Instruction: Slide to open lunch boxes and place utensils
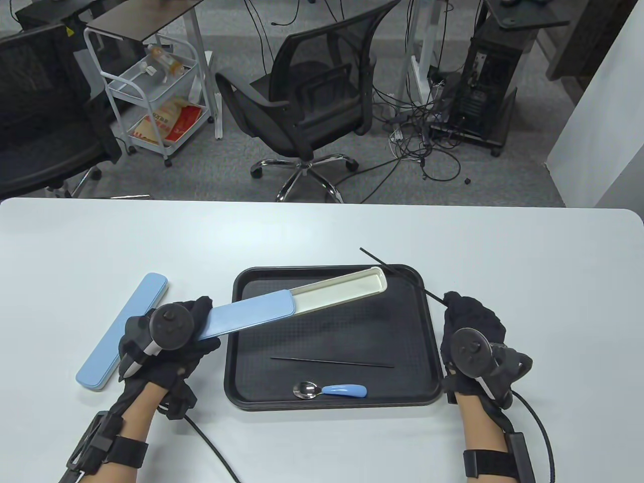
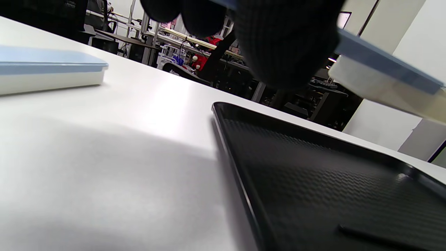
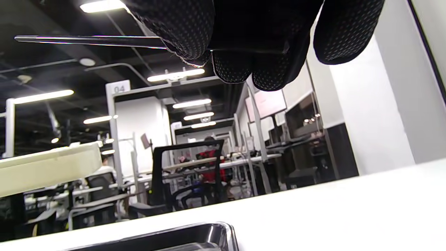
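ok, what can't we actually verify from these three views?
- Left hand grip on the open lunch box: hidden by the tracker in the table view; the glove blocks it in the left wrist view.
- Contents of the closed lunch box: lid on.
- Held chopstick: its end is covered by the right hand; the right wrist view shows only fingers around it.
- Spoon: absent from both wrist views.

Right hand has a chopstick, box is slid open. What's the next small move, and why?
Probably lower the chopstick in the right hand onto the tray, beside the other chopstick and spoon. The open box held by the left hand looks empty.
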A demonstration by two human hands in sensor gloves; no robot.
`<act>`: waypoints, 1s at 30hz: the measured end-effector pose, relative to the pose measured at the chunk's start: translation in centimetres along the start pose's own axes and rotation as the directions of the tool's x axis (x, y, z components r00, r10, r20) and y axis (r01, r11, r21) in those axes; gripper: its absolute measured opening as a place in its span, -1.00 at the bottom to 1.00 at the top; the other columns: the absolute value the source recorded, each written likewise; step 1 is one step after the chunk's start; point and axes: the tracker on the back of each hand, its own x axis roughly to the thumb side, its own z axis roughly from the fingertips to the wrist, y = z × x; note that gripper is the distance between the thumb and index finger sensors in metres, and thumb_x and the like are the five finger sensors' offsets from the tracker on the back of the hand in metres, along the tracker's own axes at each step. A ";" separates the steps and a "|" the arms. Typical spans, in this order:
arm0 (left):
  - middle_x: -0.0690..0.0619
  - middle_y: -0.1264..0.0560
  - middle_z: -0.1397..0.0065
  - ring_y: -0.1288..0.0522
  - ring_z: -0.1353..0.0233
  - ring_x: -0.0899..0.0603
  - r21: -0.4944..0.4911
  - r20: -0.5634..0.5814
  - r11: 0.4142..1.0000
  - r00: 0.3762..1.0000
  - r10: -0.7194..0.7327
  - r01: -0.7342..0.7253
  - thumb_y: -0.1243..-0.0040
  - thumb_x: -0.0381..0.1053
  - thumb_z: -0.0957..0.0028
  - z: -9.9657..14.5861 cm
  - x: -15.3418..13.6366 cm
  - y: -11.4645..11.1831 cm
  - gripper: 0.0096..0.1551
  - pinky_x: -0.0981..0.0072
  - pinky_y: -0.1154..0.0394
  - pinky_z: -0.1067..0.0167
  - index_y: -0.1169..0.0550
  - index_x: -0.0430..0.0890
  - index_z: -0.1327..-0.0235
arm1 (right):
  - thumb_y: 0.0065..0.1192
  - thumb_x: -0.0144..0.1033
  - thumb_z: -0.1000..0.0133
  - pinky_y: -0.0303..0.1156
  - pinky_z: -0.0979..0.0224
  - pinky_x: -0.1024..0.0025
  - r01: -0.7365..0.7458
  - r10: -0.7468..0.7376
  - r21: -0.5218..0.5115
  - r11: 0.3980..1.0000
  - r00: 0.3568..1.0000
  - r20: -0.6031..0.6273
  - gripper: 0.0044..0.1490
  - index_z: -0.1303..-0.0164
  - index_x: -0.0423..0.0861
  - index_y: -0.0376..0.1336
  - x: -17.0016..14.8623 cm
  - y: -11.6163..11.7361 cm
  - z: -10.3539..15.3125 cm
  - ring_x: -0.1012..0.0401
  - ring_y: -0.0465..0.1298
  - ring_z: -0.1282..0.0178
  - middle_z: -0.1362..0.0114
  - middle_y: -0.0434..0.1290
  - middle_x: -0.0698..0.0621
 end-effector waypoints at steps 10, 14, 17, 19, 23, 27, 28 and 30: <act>0.10 -0.21 -0.66 -0.11 -0.71 -0.24 -0.008 0.022 0.998 0.998 -0.055 0.055 -0.52 0.18 0.04 0.0 0.7 -0.3 0.07 -0.52 0.13 -0.57 -0.15 0.09 -0.64 | 0.24 -0.32 -0.21 0.33 -0.46 -0.27 -0.176 0.176 -0.018 0.984 0.960 0.217 -0.54 -0.34 0.14 0.33 3.0 0.4 0.7 -0.13 0.47 -0.44 -0.44 0.45 -0.05; 0.10 -0.21 -0.66 -0.11 -0.71 -0.24 -0.014 0.037 0.998 0.998 -0.057 0.058 -0.52 0.18 0.04 0.0 0.7 -0.5 0.07 -0.52 0.13 -0.57 -0.15 0.10 -0.64 | 0.25 -0.32 -0.21 0.31 -0.46 -0.28 -0.243 0.236 -0.007 0.970 0.931 0.278 -0.54 -0.34 0.14 0.34 3.9 1.1 1.0 -0.13 0.46 -0.45 -0.44 0.45 -0.05; 0.11 -0.20 -0.66 -0.10 -0.71 -0.23 -0.015 0.063 0.998 0.996 -0.059 0.060 -0.52 0.18 0.04 0.0 0.9 -0.5 0.07 -0.52 0.13 -0.57 -0.16 0.10 -0.64 | 0.26 -0.31 -0.21 0.32 -0.47 -0.28 -0.321 0.300 0.014 0.947 0.899 0.320 -0.54 -0.34 0.14 0.34 4.5 1.8 1.2 -0.13 0.46 -0.45 -0.44 0.46 -0.05; 0.11 -0.21 -0.66 -0.11 -0.71 -0.23 -0.016 0.082 0.998 0.995 -0.065 0.066 -0.52 0.18 0.04 0.0 1.1 -0.6 0.06 -0.52 0.12 -0.57 -0.16 0.11 -0.63 | 0.27 -0.30 -0.21 0.31 -0.47 -0.28 -0.343 0.313 0.029 0.939 0.886 0.342 -0.54 -0.33 0.15 0.36 4.9 2.2 1.3 -0.13 0.46 -0.45 -0.44 0.47 -0.04; 0.12 -0.21 -0.65 -0.11 -0.71 -0.23 -0.032 0.120 0.994 0.988 -0.102 0.106 -0.52 0.19 0.05 0.1 1.7 -1.0 0.06 -0.54 0.11 -0.56 -0.16 0.11 -0.63 | 0.31 -0.28 -0.20 0.31 -0.47 -0.28 -0.335 0.298 0.030 0.942 0.871 0.390 -0.55 -0.32 0.15 0.38 5.9 2.6 1.6 -0.13 0.47 -0.45 -0.42 0.49 -0.04; 0.12 -0.21 -0.65 -0.12 -0.71 -0.23 -0.037 0.154 0.990 0.980 -0.128 0.136 -0.51 0.20 0.05 0.2 2.3 -1.4 0.07 -0.55 0.08 -0.55 -0.16 0.10 -0.63 | 0.32 -0.28 -0.20 0.31 -0.47 -0.29 -0.327 0.279 0.034 0.944 0.854 0.440 -0.55 -0.31 0.16 0.39 7.4 2.7 2.1 -0.13 0.46 -0.46 -0.42 0.50 -0.03; 0.12 -0.22 -0.65 -0.13 -0.70 -0.23 -0.037 0.159 0.990 0.979 -0.131 0.139 -0.51 0.20 0.05 0.2 2.4 -1.4 0.06 -0.55 0.08 -0.55 -0.16 0.10 -0.63 | 0.33 -0.28 -0.20 0.31 -0.47 -0.29 -0.325 0.276 0.034 0.945 0.850 0.448 -0.55 -0.31 0.15 0.39 7.6 2.7 2.2 -0.13 0.46 -0.46 -0.42 0.50 -0.04; 0.11 -0.22 -0.65 -0.13 -0.70 -0.23 -0.036 0.169 0.988 0.976 -0.139 0.148 -0.50 0.21 0.05 0.3 2.6 -1.4 0.07 -0.56 0.06 -0.54 -0.16 0.10 -0.63 | 0.33 -0.27 -0.19 0.31 -0.47 -0.29 -0.327 0.273 0.037 0.944 0.841 0.467 -0.55 -0.31 0.15 0.39 8.2 2.8 2.4 -0.13 0.47 -0.45 -0.42 0.51 -0.04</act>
